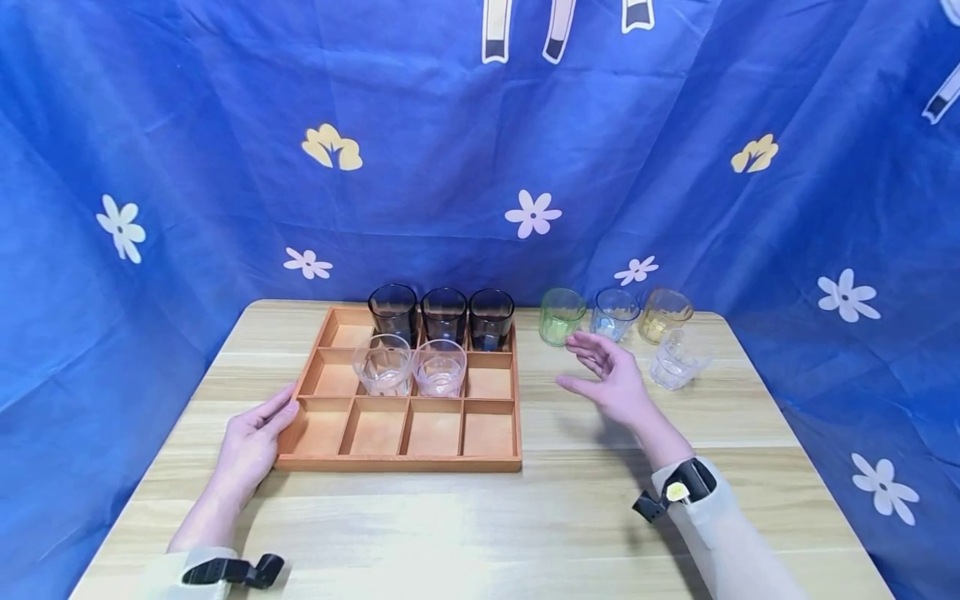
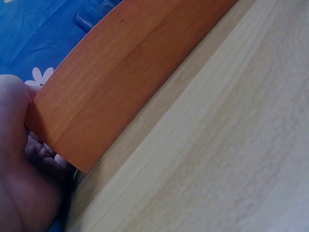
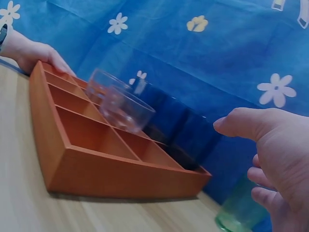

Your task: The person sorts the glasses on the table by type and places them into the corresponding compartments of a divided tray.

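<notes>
On the pale wood-grain bench (image 1: 375,533), left of its middle, the left hand (image 1: 251,437) grips the left wall of a brown wooden compartment tray (image 1: 397,463); lifting or tugging there could tilt it and knock together the colourless glass tumbler (image 1: 384,371) and lilac-tinted glass tumbler (image 1: 440,371) in its middle row. The right hand (image 1: 611,383) holds nothing, thumb and fingers apart, near the green glass tumbler (image 1: 562,321); whether they touch, I cannot tell. A sideways swing of that wrist could topple the clear glass tumbler (image 1: 675,368) toward the bench's right edge. Beyond, the green one, a pale-blue glass tumbler (image 1: 615,315) and an amber glass tumbler (image 1: 663,315) line the far edge, so a push rather than a pinch could send one over. Three black glass tumblers (image 1: 444,317) crowd the tray's far row; a jolt might chip their rims.
</notes>
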The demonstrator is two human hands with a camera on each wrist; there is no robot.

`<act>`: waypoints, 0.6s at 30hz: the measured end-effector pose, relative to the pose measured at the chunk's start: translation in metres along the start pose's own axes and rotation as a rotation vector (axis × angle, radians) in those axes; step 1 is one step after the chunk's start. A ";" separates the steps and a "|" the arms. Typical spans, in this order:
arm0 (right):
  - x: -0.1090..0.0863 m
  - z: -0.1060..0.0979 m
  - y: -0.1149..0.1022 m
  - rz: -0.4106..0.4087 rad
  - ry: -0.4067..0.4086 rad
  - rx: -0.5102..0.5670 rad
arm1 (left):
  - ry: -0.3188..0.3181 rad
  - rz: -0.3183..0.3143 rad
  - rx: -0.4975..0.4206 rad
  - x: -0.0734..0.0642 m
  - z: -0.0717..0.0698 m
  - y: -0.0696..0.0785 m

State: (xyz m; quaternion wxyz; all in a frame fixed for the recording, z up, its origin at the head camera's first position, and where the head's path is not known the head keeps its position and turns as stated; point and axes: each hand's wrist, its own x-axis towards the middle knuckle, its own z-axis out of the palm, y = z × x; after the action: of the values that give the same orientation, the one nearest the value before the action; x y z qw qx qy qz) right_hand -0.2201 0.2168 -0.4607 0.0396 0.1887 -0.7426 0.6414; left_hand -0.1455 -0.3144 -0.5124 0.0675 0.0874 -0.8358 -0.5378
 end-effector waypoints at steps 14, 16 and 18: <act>-0.004 -0.047 -0.006 0.001 0.114 -0.067 | -0.004 0.007 -0.009 0.001 0.000 0.001; -0.005 -0.053 -0.006 0.010 0.125 -0.079 | -0.003 0.009 -0.010 0.001 0.000 0.000; -0.006 -0.057 -0.006 0.018 0.135 -0.093 | -0.001 0.010 -0.009 0.000 0.000 0.000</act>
State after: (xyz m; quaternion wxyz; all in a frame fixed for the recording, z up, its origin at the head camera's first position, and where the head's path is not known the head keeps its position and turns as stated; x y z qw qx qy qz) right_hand -0.2227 0.2732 -0.4466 0.0927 0.1363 -0.7688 0.6178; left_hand -0.1460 -0.3144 -0.5125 0.0700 0.0829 -0.8340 -0.5411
